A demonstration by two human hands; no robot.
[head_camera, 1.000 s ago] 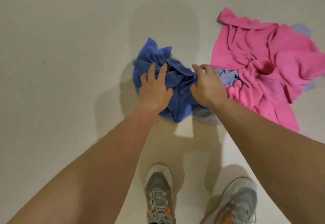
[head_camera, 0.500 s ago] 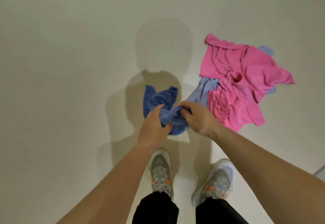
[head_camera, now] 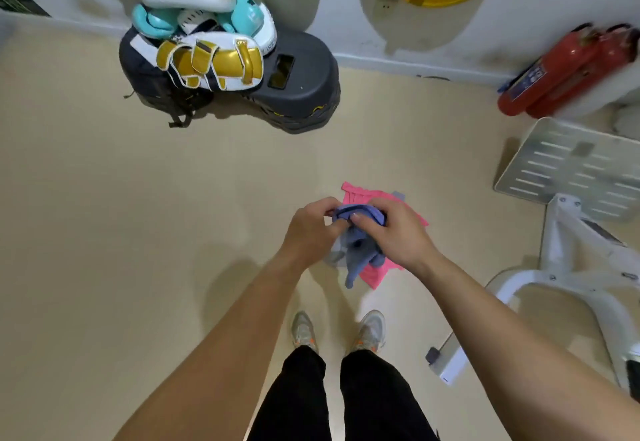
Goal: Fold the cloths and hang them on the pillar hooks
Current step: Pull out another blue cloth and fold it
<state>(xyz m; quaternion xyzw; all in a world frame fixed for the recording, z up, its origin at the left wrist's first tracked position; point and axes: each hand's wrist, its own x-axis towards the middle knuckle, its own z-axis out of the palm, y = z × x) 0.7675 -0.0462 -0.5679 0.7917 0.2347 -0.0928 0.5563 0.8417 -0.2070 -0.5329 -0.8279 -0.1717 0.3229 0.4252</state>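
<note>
gripping bunched blue cloth [head_camera: 360, 250]: left hand [head_camera: 311, 229], right hand [head_camera: 394, 232] pinch top; long axis vertical, tail down

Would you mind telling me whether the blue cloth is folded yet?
Not folded: the blue cloth hangs bunched between the left hand and right hand.

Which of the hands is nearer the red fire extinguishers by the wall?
Right. The right hand, gripping the crumpled blue cloth, is on the side of the red fire extinguishers; the left hand grips the cloth farther away.
</note>
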